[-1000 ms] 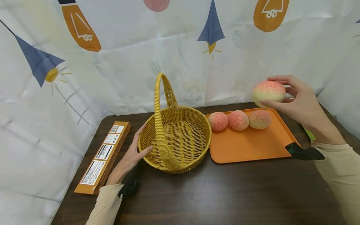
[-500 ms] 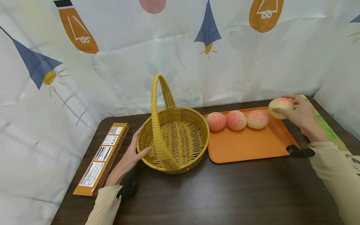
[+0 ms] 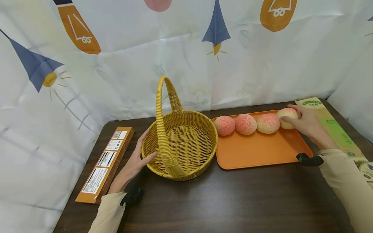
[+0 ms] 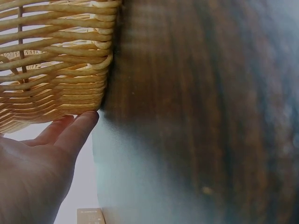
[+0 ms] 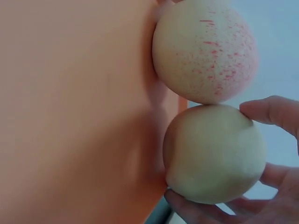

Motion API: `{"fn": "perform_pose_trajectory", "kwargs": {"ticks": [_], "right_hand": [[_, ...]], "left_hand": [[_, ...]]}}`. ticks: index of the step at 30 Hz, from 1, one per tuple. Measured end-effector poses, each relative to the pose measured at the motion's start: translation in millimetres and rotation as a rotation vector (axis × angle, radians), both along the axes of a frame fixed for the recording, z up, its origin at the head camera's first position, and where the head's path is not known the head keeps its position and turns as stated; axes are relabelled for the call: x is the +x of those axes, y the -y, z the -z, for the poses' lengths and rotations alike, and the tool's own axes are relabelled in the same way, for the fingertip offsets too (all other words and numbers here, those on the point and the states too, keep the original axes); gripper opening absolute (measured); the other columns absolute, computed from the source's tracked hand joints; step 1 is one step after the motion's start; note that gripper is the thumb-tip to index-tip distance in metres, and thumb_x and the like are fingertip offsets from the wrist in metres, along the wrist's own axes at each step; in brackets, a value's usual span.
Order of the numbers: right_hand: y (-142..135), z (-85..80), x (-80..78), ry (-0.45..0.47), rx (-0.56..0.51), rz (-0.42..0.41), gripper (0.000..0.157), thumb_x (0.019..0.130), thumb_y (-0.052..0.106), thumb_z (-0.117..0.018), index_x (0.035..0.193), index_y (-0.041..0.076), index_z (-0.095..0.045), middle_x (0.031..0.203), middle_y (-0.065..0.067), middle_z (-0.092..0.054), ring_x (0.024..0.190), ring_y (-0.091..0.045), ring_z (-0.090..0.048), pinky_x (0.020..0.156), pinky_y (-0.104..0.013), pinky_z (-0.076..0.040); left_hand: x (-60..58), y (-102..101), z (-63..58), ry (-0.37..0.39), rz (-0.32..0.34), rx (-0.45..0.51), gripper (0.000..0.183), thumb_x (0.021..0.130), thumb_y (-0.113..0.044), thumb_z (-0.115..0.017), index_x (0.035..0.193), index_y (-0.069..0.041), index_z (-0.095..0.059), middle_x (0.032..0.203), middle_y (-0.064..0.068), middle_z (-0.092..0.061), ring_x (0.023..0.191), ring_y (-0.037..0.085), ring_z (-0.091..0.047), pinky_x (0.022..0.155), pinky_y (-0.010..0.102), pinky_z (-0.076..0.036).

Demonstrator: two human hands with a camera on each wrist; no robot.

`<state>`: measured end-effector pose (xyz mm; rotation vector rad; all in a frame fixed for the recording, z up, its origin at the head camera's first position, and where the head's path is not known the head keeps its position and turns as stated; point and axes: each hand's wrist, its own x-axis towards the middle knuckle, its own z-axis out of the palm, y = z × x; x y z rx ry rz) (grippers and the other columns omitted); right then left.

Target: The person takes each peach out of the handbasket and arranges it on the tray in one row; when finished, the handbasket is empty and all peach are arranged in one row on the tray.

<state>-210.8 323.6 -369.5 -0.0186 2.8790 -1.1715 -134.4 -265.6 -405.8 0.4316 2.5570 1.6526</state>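
In the head view my left hand (image 3: 132, 165) holds the side of a yellow wicker basket (image 3: 214, 145), its thumb over the rim and its fingers along the outer wall. The left wrist view shows two of those fingertips (image 4: 86, 119) touching the basket's weave (image 4: 56, 93). My right hand (image 3: 310, 124) grips a pale peach (image 3: 287, 117) at the right end of a row on an orange tray (image 3: 253, 155). Seen from the right wrist, this peach (image 5: 215, 154) touches the pink-speckled peach (image 5: 205, 51) beside it. Thumb and fingers surround it.
Further left along the row sit a speckled peach (image 3: 268, 123), a pinker peach (image 3: 246, 124) and another pink peach (image 3: 225, 125). An orange box (image 3: 105, 165) lies left of the basket. A green and tan package (image 3: 335, 126) lies right of the tray. A patterned curtain (image 3: 186, 48) hangs behind.
My right hand has brought its peach down from above the tray's back right to the right end of the row. My left hand stays at the basket.
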Motion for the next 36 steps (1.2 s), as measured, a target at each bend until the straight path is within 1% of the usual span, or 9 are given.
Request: {"fn": "perform_pose_trajectory", "kwargs": {"ticks": [3,5,7,11,14,20,28,32,36], "right_hand": [[-1.4,-2.4,0.5,0.053,0.045,-0.033,0.08,0.109,0.039,-0.053,0.163,-0.008,-0.018,0.156,-0.046,-0.024,0.139,-0.064,-0.029,0.102,-0.072,-0.037],[-1.7,-3.2,0.6,0.08,0.052,-0.055,0.082,0.109,0.041,-0.053,0.163,-0.008,-0.015,0.157,-0.046,-0.021,0.14,-0.065,-0.025,0.106,-0.076,-0.03],[-0.7,-3.2,0.6,0.087,0.058,-0.072,0.084,0.108,0.041,-0.055,0.164,-0.007,-0.015,0.156,-0.046,-0.023,0.14,-0.065,-0.026,0.105,-0.076,-0.03],[2.3,0.1,0.4,0.027,0.077,-0.079,0.081,0.107,0.038,-0.06,0.161,-0.009,-0.024,0.149,-0.044,-0.037,0.13,-0.059,-0.043,0.097,-0.068,-0.042],[4.1,4.1,0.7,-0.038,0.093,-0.071,0.077,0.106,0.034,-0.064,0.156,-0.014,-0.032,0.142,-0.042,-0.045,0.12,-0.054,-0.05,0.089,-0.062,-0.046],[6.0,6.9,1.4,-0.075,0.084,-0.071,0.074,0.104,0.031,-0.066,0.151,-0.018,-0.036,0.143,-0.043,-0.042,0.125,-0.057,-0.044,0.096,-0.068,-0.04],[5.6,-4.7,-1.7,-0.012,-0.011,-0.097,0.07,0.11,0.027,-0.056,0.157,-0.015,-0.026,0.151,-0.049,-0.027,0.137,-0.068,-0.029,0.106,-0.076,-0.03],[10.8,-17.8,2.2,-0.045,-0.019,-0.091,0.068,0.11,0.027,-0.055,0.159,-0.012,-0.027,0.154,-0.047,-0.026,0.138,-0.066,-0.029,0.105,-0.075,-0.031],[22.7,-32.4,9.9,-0.161,-0.003,-0.089,0.066,0.108,0.026,-0.058,0.158,-0.009,-0.032,0.153,-0.043,-0.029,0.138,-0.064,-0.029,0.105,-0.075,-0.028]], "left_hand": [[0.1,0.0,0.5,0.005,0.005,0.01,0.088,0.103,-0.011,-0.062,0.17,-0.026,-0.006,0.172,0.017,-0.009,0.149,0.042,-0.03,0.111,0.037,-0.038],[0.1,0.1,1.1,0.007,0.006,0.017,0.087,0.103,-0.011,-0.061,0.17,-0.026,-0.006,0.171,0.017,-0.01,0.149,0.042,-0.031,0.105,0.022,-0.039],[0.3,0.3,1.5,0.008,0.011,0.027,0.087,0.103,-0.01,-0.061,0.17,-0.026,-0.006,0.171,0.017,-0.01,0.148,0.042,-0.032,0.1,0.016,-0.039],[0.5,0.5,1.5,0.009,0.008,0.017,0.088,0.103,-0.011,-0.061,0.17,-0.026,-0.006,0.172,0.016,-0.008,0.15,0.041,-0.029,0.103,0.018,-0.037],[0.5,0.3,0.3,0.01,0.004,0.014,0.088,0.103,-0.012,-0.062,0.17,-0.026,-0.006,0.172,0.016,-0.009,0.149,0.041,-0.03,0.103,0.018,-0.036],[-0.7,0.3,-1.4,0.007,-0.002,0.009,0.089,0.103,-0.012,-0.062,0.17,-0.024,-0.005,0.171,0.018,-0.011,0.148,0.041,-0.031,0.101,0.015,-0.036],[-5.1,0.4,0.9,0.02,-0.001,0.023,0.088,0.103,-0.013,-0.062,0.17,-0.023,-0.005,0.17,0.019,-0.012,0.147,0.042,-0.033,0.099,0.014,-0.038],[-6.6,-0.3,1.4,0.025,0.0,0.013,0.088,0.103,-0.013,-0.061,0.17,-0.023,-0.004,0.171,0.019,-0.01,0.148,0.042,-0.031,0.101,0.018,-0.038],[-8.9,-0.2,0.1,0.019,0.014,0.004,0.088,0.103,-0.013,-0.061,0.17,-0.022,-0.004,0.17,0.02,-0.011,0.147,0.042,-0.032,0.101,0.019,-0.039]]}}
